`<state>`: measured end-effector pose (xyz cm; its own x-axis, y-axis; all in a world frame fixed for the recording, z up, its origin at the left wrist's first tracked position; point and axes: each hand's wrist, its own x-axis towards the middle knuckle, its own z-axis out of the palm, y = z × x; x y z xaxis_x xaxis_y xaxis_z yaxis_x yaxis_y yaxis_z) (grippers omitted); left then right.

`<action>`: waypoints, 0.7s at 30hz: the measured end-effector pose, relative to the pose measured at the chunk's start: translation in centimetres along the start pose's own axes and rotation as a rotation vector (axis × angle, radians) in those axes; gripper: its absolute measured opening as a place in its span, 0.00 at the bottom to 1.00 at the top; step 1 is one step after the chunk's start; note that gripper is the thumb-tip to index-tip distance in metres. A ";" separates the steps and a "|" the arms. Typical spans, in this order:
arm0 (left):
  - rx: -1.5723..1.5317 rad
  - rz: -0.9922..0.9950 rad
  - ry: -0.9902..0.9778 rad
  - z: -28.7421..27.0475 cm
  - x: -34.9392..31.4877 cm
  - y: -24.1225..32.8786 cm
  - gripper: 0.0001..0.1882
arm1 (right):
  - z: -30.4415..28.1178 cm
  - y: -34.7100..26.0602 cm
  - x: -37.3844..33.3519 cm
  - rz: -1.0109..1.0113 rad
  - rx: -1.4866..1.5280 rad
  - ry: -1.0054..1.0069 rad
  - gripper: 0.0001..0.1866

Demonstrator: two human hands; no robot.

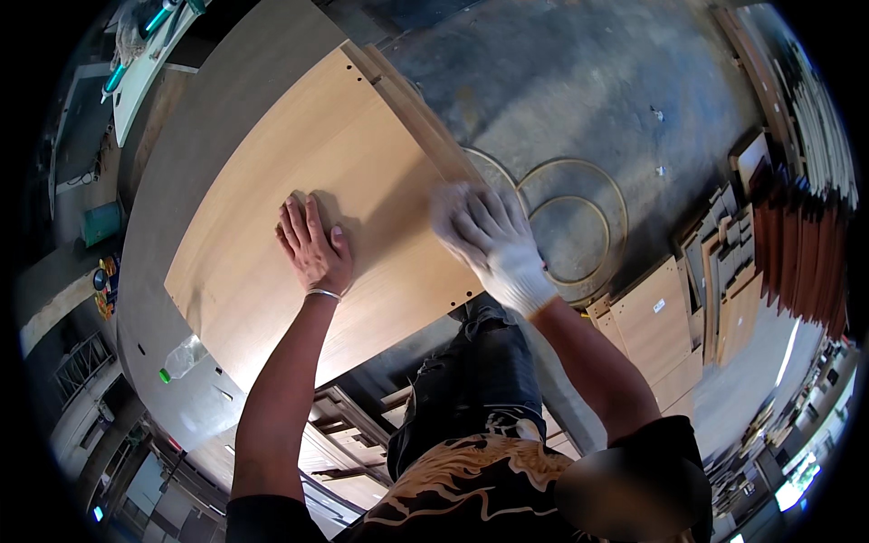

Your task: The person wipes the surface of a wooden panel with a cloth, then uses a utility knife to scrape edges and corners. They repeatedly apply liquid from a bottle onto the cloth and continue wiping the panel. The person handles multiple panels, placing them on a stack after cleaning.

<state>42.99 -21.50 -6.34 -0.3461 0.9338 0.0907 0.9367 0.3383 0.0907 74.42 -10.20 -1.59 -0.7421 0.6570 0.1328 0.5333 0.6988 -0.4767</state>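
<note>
A light wood-toned panel (pixel 272 154) lies on a large grey-brown work surface (pixel 217 100), with small dark holes near two of its corners. Bare and laid flat on the panel's middle, my left hand (pixel 312 244) has its fingers stretched out; a thin bracelet circles the wrist. My right hand (pixel 489 240), in a white knit glove, is at the panel's right edge, its fingertips smeared by motion. Whether it holds anything there cannot be made out. More boards (pixel 398 100) show under the panel along its right side.
A clear plastic bottle with a green cap (pixel 181 358) lies left of the panel. Thin hoops (pixel 625 226) rest on the concrete floor at right. Stacked wood panels (pixel 656 317) and dark red boards (pixel 797 253) stand farther right. A white shelf (pixel 136 90) is at upper left.
</note>
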 end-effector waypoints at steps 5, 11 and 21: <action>0.035 -0.024 0.024 0.5 -0.5 -0.8 0.37 | 1.3 -0.6 -0.6 0.014 0.020 0.100 0.24; 0.056 0.006 0.093 1.1 -0.3 -0.5 0.35 | 0.7 -1.1 -4.3 0.060 0.004 0.133 0.26; 0.058 0.025 0.074 0.9 -0.5 -1.0 0.36 | 1.2 -2.0 -3.5 0.147 0.028 0.182 0.27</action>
<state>42.32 -22.18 -7.38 -0.3231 0.9317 0.1658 0.9460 0.3227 0.0303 75.47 -14.30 -2.15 -0.5702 0.7934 0.2131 0.6172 0.5850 -0.5261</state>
